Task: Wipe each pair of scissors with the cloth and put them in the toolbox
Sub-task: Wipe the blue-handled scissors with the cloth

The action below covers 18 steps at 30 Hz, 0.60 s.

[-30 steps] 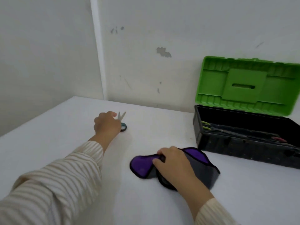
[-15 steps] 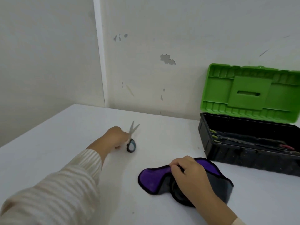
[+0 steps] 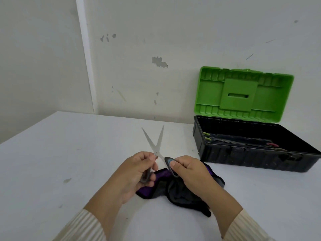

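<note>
A pair of scissors (image 3: 155, 143) with silver blades and grey-blue handles is held above the table, blades spread apart and pointing away from me. My left hand (image 3: 137, 173) grips one handle loop and my right hand (image 3: 189, 173) grips the other. Under both hands lies the purple and grey cloth (image 3: 175, 190), crumpled on the table. The toolbox (image 3: 243, 157) stands open at the right, black base and green lid (image 3: 243, 93) raised against the wall. Other scissors (image 3: 239, 141) lie inside it.
The white table (image 3: 69, 153) runs to the wall at the back and to a corner at the left. Small stains mark the tabletop at the left.
My left hand has lifted the scissors from the far table and brought them above the cloth. My right hand left the cloth and took the other handle; the blades are now spread.
</note>
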Each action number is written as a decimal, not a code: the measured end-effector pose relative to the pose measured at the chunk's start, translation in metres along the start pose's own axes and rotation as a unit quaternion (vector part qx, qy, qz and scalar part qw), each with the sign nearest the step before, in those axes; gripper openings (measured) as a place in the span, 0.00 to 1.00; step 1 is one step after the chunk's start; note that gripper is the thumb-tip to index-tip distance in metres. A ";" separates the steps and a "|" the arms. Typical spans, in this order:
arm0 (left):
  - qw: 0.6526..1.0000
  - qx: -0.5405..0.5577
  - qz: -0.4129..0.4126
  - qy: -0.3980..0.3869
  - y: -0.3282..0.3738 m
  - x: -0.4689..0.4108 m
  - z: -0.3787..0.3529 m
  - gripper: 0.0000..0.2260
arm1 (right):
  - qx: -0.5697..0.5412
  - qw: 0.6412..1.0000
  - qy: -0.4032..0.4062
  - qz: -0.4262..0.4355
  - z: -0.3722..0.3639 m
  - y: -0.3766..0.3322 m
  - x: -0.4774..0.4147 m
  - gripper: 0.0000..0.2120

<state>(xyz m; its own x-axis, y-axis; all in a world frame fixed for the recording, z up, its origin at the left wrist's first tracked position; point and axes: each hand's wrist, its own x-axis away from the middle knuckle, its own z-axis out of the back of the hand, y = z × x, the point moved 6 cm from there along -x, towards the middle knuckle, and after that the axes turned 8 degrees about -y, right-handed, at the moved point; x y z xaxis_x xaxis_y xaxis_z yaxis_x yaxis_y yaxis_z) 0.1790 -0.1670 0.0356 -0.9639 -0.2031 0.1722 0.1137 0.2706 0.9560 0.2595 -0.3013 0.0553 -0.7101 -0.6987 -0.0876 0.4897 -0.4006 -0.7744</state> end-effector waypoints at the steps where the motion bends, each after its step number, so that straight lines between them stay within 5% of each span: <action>1: 0.999 -0.039 -0.001 0.015 0.000 -0.001 0.006 0.06 | 0.008 1.000 -0.009 -0.002 0.000 0.000 0.000 0.15; 9: 0.995 -0.098 -0.002 0.021 -0.004 -0.009 0.011 0.07 | 0.032 0.999 -0.042 -0.007 0.006 0.006 0.001 0.10; 13: 0.991 -0.135 -0.005 0.020 0.001 -0.008 0.014 0.08 | -0.117 0.989 0.071 -0.064 0.028 0.024 -0.003 0.04; 18: 0.975 -0.223 0.019 0.002 -0.003 -0.007 0.011 0.13 | -0.266 0.946 0.168 -0.078 0.054 0.038 -0.002 0.19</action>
<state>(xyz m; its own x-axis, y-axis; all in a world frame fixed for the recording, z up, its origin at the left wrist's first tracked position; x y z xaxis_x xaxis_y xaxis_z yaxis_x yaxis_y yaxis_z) 0.1826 -0.1562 0.0287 -0.9560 -0.2043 0.2105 0.2443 -0.1577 0.9568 0.3068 -0.3472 0.0596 -0.9171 -0.3919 -0.0722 0.1060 -0.0652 -0.9922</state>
